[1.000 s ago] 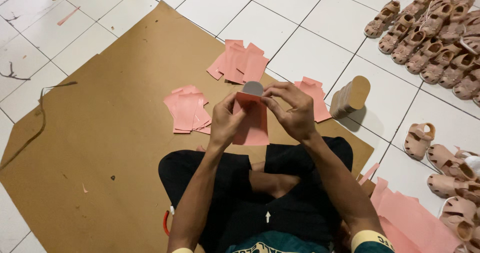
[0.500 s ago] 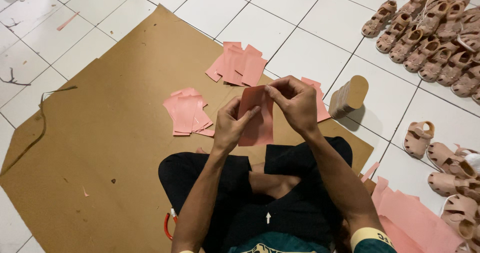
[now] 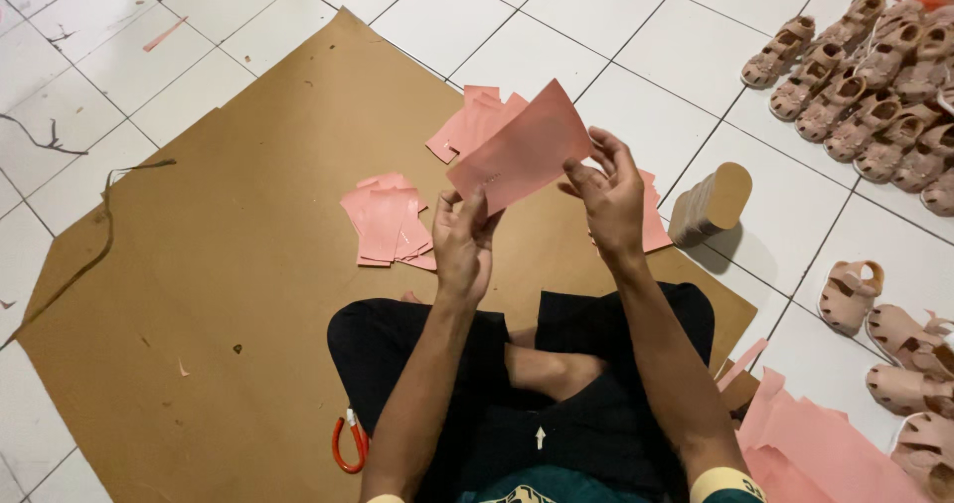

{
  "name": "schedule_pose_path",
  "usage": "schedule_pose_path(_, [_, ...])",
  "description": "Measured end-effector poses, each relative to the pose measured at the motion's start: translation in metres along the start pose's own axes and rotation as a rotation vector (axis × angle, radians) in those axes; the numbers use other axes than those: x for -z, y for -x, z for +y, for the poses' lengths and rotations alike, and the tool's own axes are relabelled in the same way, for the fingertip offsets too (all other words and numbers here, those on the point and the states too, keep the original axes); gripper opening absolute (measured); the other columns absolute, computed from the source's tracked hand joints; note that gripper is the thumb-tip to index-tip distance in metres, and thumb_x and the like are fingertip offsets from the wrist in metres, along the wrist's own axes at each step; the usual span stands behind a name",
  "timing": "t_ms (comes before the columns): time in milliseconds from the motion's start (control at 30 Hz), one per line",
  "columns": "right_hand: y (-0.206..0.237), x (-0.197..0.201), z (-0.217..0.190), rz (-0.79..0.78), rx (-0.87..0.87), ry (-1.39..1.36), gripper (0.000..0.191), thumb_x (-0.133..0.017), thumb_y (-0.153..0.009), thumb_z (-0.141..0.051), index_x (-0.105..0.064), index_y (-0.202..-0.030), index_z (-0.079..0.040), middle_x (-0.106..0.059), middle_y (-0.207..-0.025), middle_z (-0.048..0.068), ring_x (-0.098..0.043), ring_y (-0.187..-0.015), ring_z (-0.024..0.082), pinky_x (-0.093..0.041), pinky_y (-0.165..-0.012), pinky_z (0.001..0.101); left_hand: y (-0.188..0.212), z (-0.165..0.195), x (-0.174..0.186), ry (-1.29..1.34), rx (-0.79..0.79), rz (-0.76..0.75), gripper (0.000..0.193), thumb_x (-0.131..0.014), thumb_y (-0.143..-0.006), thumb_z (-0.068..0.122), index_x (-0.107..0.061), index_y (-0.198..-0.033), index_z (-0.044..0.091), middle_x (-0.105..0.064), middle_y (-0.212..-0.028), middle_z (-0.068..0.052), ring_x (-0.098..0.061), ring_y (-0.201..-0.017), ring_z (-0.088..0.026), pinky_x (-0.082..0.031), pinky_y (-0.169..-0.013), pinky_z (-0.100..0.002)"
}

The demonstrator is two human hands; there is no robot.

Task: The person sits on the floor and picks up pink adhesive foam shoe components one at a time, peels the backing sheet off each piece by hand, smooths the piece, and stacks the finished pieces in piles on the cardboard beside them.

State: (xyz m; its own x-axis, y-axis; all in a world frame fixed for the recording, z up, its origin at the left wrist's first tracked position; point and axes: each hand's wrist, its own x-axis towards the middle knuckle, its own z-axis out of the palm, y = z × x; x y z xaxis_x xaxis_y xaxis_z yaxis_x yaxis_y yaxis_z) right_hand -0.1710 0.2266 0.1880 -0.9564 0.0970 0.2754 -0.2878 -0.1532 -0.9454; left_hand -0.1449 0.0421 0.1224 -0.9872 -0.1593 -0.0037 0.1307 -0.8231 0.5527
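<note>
I hold a flat pink sheet [image 3: 517, 148] up in front of me with both hands. My left hand [image 3: 464, 240] pinches its lower left corner. My right hand [image 3: 608, 193] grips its right edge with the fingers spread. Below it, on the brown cardboard [image 3: 248, 264], lie two piles of cut pink pieces: one [image 3: 390, 222] to the left of my left hand, the other [image 3: 469, 122] farther back, partly hidden by the sheet. More pink pieces [image 3: 653, 220] show behind my right hand.
A stack of tan insoles [image 3: 708, 205] stands on the white tiles to the right. Several beige sandals [image 3: 855, 76] lie at the far right, more [image 3: 894, 344] lower down. Pink sheets [image 3: 815, 443] lie by my right knee. Red-handled scissors [image 3: 350, 441] rest by my left leg.
The pink piece was held upright and narrow between both hands; now it is opened out flat and raised, with my hands farther apart.
</note>
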Motion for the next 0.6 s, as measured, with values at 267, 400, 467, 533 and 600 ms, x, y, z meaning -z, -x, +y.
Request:
schedule_pose_path(267, [-0.01, 0.014, -0.019, -0.143, 0.144, 0.218, 0.022, -0.068, -0.1, 0.0, -0.068, -0.122, 0.004, -0.076, -0.109, 0.009, -0.074, -0.102, 0.015, -0.062, -0.094, 0.0298, 0.043, -0.003, 0.005, -0.193, 0.115, -0.22, 0.035, -0.056, -0.103, 0.012, -0.051, -0.134, -0.004, -0.068, -0.115, -0.009, -0.071, -0.108, -0.017, -0.06, -0.102, -0.039])
schedule_pose_path(400, [-0.012, 0.015, -0.032, -0.154, 0.167, 0.311, 0.023, -0.066, -0.097, 0.005, -0.07, -0.12, 0.004, -0.076, -0.109, 0.01, -0.074, -0.103, 0.015, -0.062, -0.095, 0.0298, 0.044, 0.002, -0.008, -0.524, 0.012, -0.219, 0.027, -0.061, -0.103, 0.012, -0.059, -0.124, -0.006, -0.071, -0.108, -0.01, -0.071, -0.099, -0.017, -0.06, -0.096, -0.038])
schedule_pose_path(467, [-0.014, 0.016, -0.037, -0.158, 0.17, 0.245, 0.022, -0.065, -0.098, 0.006, -0.068, -0.119, 0.004, -0.075, -0.108, 0.011, -0.074, -0.102, 0.015, -0.063, -0.094, 0.0301, 0.043, 0.002, -0.013, -0.567, -0.001, -0.245, 0.027, -0.062, -0.106, 0.013, -0.062, -0.124, -0.007, -0.071, -0.102, -0.011, -0.071, -0.094, -0.018, -0.061, -0.096, -0.04])
schedule_pose_path(533, [-0.017, 0.017, -0.041, -0.16, 0.164, 0.199, 0.02, -0.064, -0.099, 0.007, -0.068, -0.118, 0.005, -0.075, -0.107, 0.011, -0.074, -0.102, 0.015, -0.063, -0.094, 0.0304, 0.042, 0.001, -0.014, -0.56, -0.004, -0.287, 0.027, -0.062, -0.107, 0.015, -0.062, -0.123, -0.007, -0.072, -0.102, -0.012, -0.072, -0.096, -0.018, -0.061, -0.099, -0.04])
schedule_pose_path(600, [-0.018, 0.018, -0.043, -0.156, 0.15, 0.171, 0.018, -0.063, -0.099, 0.007, -0.069, -0.116, 0.005, -0.076, -0.106, 0.011, -0.074, -0.101, 0.016, -0.064, -0.094, 0.0308, 0.041, -0.001, -0.011, -0.505, 0.003, -0.348, 0.028, -0.062, -0.106, 0.017, -0.06, -0.121, -0.006, -0.075, -0.109, -0.013, -0.074, -0.102, -0.019, -0.06, -0.104, -0.039])
